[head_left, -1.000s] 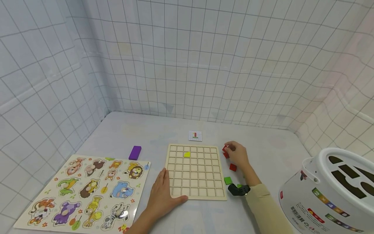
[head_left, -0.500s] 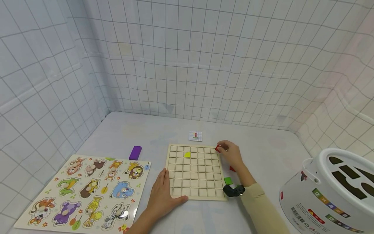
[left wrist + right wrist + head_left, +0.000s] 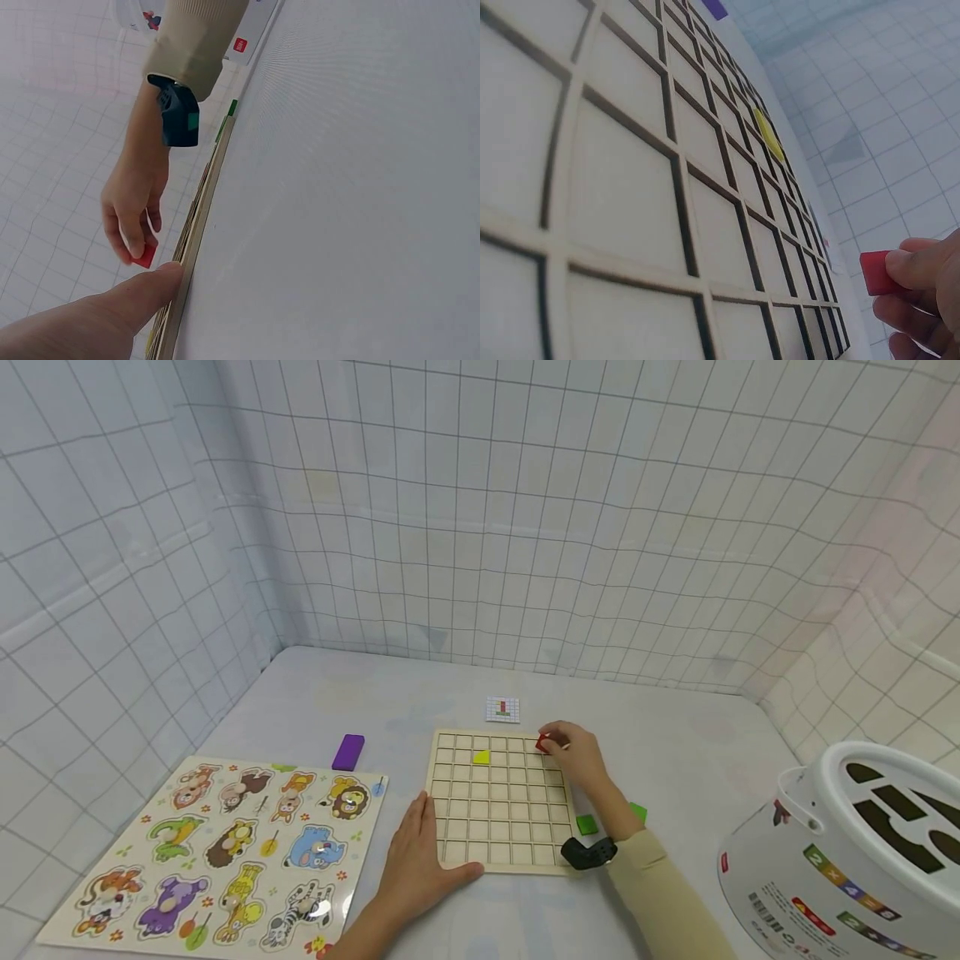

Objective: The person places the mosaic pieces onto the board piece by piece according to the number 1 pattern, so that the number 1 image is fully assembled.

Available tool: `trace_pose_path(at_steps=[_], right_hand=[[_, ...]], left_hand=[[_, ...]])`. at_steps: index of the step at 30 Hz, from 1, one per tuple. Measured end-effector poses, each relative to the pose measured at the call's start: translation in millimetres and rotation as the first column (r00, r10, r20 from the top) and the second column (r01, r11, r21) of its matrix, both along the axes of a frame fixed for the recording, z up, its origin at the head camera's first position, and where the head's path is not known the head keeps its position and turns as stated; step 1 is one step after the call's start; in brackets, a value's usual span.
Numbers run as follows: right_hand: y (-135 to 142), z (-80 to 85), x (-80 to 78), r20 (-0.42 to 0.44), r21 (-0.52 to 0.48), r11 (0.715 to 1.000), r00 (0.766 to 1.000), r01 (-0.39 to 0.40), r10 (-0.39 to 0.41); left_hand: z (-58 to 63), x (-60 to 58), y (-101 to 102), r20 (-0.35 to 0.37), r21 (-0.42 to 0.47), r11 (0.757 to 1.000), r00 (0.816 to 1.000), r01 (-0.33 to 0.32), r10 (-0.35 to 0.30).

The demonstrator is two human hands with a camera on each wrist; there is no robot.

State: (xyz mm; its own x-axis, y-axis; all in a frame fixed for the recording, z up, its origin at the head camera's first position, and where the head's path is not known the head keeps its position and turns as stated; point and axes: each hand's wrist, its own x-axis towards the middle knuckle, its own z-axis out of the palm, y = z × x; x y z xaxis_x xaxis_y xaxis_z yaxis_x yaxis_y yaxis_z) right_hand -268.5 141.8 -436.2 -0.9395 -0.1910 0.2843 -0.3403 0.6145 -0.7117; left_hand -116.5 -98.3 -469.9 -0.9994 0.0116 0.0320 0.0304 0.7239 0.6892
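Right hand pinches red square tile over pale wooden grid board (contact unclear); left hand, straight-fingered, touches edge.

animal puzzle board at left | purple block just beyond it | white lidded bucket right

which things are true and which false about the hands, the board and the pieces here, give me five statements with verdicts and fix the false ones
1. The right hand pinches a red piece while the left hand touches the grid board. True.
2. The red piece sits in a cell. False: it is held clear of the cells.
3. A yellow piece lies in one cell. True.
4. The left hand grips the yellow piece. False: it lies at the board's edge, away from that piece.
5. A green piece lies right of the board. True.
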Motion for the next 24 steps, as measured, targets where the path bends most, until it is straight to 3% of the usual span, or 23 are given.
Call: trace_pose_path(at_steps=[24], right_hand=[[-32.7,-5.1,0.2,0.105,0.023,0.992,0.987,-0.125,0.122]], left_hand=[[0.0,0.3,0.0,0.007,-0.008,1.0,1.0,0.0,0.0]])
